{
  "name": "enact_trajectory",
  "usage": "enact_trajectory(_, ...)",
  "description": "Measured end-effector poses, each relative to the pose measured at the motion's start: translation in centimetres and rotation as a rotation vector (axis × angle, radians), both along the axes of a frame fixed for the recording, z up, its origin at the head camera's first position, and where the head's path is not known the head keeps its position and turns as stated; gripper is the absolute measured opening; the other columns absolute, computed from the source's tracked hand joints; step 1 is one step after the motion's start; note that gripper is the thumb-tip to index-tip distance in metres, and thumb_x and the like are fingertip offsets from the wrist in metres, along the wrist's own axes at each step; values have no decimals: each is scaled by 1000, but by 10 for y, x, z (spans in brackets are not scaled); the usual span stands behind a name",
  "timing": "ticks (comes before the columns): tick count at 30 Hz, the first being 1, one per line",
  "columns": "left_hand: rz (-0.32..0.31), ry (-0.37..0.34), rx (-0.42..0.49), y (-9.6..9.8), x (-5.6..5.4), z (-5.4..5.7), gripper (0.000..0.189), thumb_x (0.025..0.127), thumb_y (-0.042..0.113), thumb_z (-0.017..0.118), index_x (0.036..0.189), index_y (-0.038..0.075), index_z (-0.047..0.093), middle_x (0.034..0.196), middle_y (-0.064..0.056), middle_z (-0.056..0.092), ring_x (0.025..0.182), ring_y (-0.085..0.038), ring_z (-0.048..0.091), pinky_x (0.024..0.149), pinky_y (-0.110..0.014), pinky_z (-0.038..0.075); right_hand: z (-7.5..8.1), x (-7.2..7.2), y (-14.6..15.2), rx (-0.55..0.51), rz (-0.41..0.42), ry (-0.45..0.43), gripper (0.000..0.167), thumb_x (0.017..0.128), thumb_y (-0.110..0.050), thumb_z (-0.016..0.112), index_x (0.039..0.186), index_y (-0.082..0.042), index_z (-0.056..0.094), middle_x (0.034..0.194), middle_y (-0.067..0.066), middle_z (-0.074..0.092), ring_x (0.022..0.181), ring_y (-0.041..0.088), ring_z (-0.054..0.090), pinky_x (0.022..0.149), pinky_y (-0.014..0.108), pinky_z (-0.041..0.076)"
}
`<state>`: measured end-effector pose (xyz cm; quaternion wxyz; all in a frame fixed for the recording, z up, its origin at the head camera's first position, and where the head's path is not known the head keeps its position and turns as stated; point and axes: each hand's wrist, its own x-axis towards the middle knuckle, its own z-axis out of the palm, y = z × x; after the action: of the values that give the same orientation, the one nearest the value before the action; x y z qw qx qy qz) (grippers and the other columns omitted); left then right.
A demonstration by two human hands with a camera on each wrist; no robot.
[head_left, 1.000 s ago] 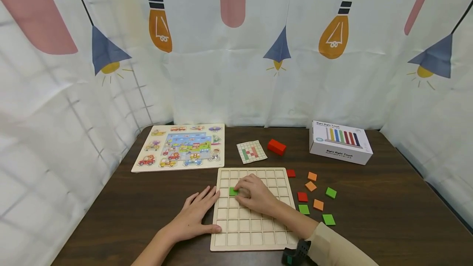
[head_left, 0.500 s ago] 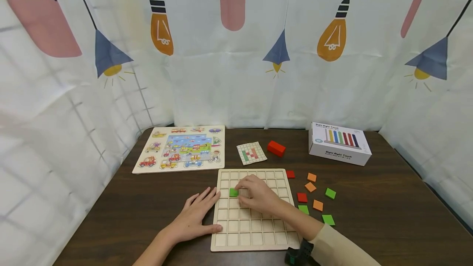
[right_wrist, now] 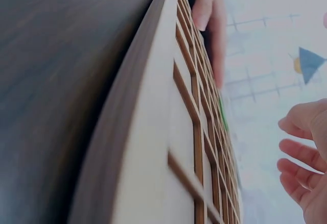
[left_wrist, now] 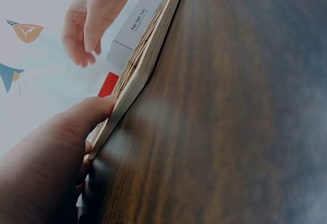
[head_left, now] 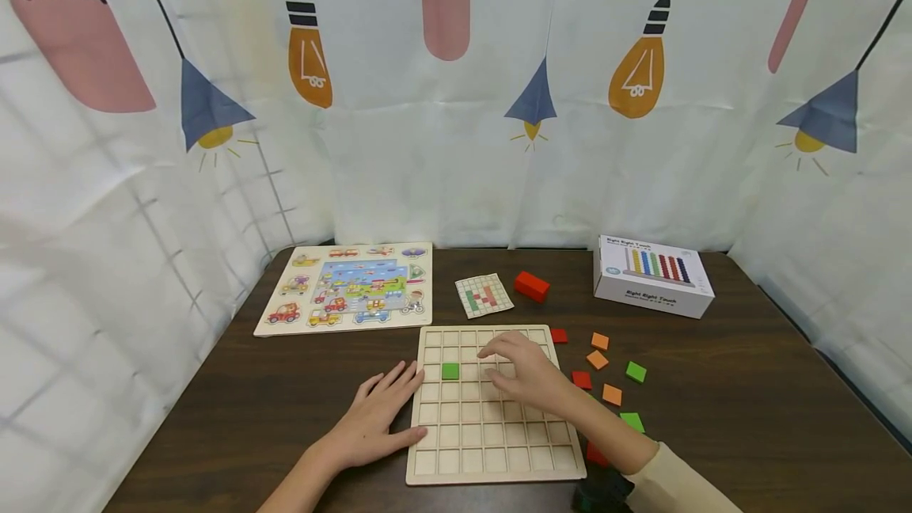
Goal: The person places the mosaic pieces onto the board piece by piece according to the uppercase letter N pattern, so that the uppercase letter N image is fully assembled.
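Note:
A wooden grid board (head_left: 472, 461) lies on the dark table, with one green square tile (head_left: 450, 371) in a cell of its upper left part. My left hand (head_left: 381, 414) rests at the board's left side, fingers spread and straight, the thumb and fingertips on its edge. Over the middle of the board hovers my right hand (head_left: 527, 374), its fingers loosely bent and apart, with nothing between them. In the right wrist view the fingers (right_wrist: 301, 155) of this hand show above the grid, and the green tile's edge (right_wrist: 223, 113) sticks up a little.
Right of the board lie loose red (head_left: 581, 380), orange (head_left: 612, 394) and green (head_left: 636, 372) tiles, some partly behind the right arm. Behind it are a pattern card (head_left: 484, 295), a red block (head_left: 531, 286), a white box (head_left: 654, 277) and a vehicle puzzle (head_left: 281, 328).
My right hand has let go of the green tile, leaving it in its cell, and has moved to the right with the fingers opening. The left hand stays where it was.

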<state>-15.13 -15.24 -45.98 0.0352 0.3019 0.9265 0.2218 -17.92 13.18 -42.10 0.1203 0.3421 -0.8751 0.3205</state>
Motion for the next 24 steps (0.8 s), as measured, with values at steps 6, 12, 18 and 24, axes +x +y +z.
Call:
enact_trajectory(6, -4, -3, -3, 0, 0, 0, 77, 87, 60, 45, 146, 16, 25, 150, -4, 22, 138, -23, 13, 101, -51, 10, -2, 2, 23, -36, -52, 18, 22, 79, -7, 70, 100, -10, 67, 102, -6, 61, 100, 12, 53, 80, 34, 47)
enact_trajectory(12, -2, -2, -7, -1, 0, 0, 77, 87, 60, 45, 146, 16, 25, 150, -3, 22, 138, -22, 13, 101, -50, 9, -6, 4, 45, -60, -75, 88, 24, 76, -4, 71, 99, -8, 67, 101, -3, 62, 97, 14, 54, 76, 35, 48)
enact_trajectory(18, -5, 2, -2, -1, 1, 1, 76, 87, 58, 45, 146, 16, 25, 150, -3, 23, 138, -23, 13, 101, -50, 10, -11, 8, 66, -33, -151, 111, 26, 75, -4, 73, 99, -9, 67, 100, -4, 62, 95, 14, 53, 74, 34, 48)
enact_trajectory(24, -5, -5, -4, 0, 1, 1, 76, 87, 59, 45, 146, 16, 25, 150, -3, 22, 138, -22, 12, 101, -50, 10, -15, 10, 91, -13, -234, 157, 27, 72, -2, 74, 98, -9, 68, 98, -2, 63, 91, 15, 54, 68, 34, 49)
